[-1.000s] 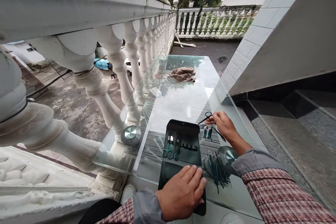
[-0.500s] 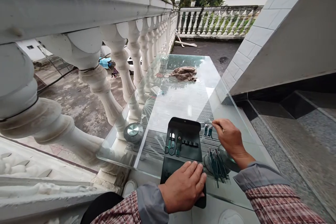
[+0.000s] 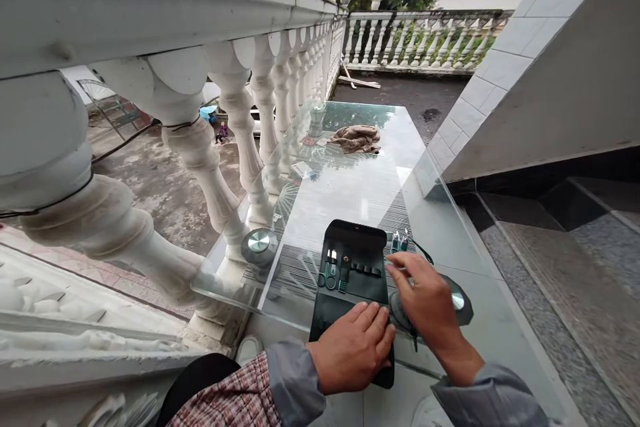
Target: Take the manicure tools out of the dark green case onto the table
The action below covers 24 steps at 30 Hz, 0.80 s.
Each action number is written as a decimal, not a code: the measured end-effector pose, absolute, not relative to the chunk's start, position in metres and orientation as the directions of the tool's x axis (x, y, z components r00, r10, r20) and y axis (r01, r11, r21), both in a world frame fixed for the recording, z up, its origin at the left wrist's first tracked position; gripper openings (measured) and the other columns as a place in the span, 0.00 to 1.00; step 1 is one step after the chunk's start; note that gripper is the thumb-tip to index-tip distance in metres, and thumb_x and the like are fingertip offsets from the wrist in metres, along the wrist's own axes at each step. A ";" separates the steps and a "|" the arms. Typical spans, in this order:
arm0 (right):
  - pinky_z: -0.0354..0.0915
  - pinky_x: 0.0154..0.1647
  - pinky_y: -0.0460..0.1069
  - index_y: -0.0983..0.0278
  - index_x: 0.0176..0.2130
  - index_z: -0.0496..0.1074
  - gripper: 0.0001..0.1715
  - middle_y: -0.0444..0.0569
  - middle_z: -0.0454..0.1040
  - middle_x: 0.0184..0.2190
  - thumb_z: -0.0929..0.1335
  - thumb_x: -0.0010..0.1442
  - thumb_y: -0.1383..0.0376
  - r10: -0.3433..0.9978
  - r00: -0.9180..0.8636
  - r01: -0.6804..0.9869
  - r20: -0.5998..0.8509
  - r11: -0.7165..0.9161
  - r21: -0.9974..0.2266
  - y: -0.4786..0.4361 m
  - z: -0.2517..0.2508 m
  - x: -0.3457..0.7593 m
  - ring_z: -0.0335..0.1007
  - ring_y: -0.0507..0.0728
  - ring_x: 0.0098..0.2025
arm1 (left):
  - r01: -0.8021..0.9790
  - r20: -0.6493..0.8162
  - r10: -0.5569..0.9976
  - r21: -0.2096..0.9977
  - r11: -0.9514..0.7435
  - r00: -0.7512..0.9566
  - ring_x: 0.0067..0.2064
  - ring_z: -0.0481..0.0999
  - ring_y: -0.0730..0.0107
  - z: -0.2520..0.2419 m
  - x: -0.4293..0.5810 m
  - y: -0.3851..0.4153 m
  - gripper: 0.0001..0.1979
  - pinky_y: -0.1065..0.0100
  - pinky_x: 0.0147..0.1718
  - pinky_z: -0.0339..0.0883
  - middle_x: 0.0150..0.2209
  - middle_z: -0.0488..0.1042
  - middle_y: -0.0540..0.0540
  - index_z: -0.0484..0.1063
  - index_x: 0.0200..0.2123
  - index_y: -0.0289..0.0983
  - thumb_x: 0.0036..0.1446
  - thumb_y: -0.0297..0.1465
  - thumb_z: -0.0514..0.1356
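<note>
A black manicure case [image 3: 367,290] lies unfolded on the glass table. Small scissors [image 3: 327,273], a slim tool beside them and a nail clipper [image 3: 344,273] sit in its upper half; several loops to their right are unfilled. My left hand [image 3: 353,347] rests flat on the lower flap, fingers stretched out. My right hand [image 3: 425,293] is at the case's right edge, thumb and forefinger drawn together; whatever is between them is too small to make out. Just beyond it are two nail clippers [image 3: 400,240] on the glass. Slim dark tools are mostly hidden beneath that hand.
The glass table [image 3: 345,193] stands beside a white balustrade [image 3: 240,113]. A crumpled brown cloth [image 3: 357,139] lies toward its far end. Round metal-topped supports [image 3: 259,241] show at left and right. Stone steps [image 3: 560,267] run along the right side.
My right hand has come back from the nail clippers toward me and to the case's edge, covering the slim tools. My left hand stays on the flap. The view has shifted slightly.
</note>
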State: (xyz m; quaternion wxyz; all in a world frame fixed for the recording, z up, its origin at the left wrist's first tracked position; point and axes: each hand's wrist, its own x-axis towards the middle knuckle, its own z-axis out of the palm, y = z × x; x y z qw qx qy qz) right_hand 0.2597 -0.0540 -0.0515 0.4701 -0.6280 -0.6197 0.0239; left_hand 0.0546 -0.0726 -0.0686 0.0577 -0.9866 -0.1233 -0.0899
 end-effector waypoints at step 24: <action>0.81 0.55 0.65 0.60 0.58 0.81 0.29 0.57 0.88 0.46 0.66 0.68 0.49 0.972 0.214 0.368 0.100 0.014 -0.930 -0.025 -0.059 0.211 0.86 0.68 0.49 | 0.216 0.243 0.213 0.015 -0.976 0.946 0.67 0.81 0.46 -0.065 0.058 -0.069 0.25 0.50 0.70 0.71 0.64 0.82 0.25 0.76 0.68 0.20 0.83 0.36 0.57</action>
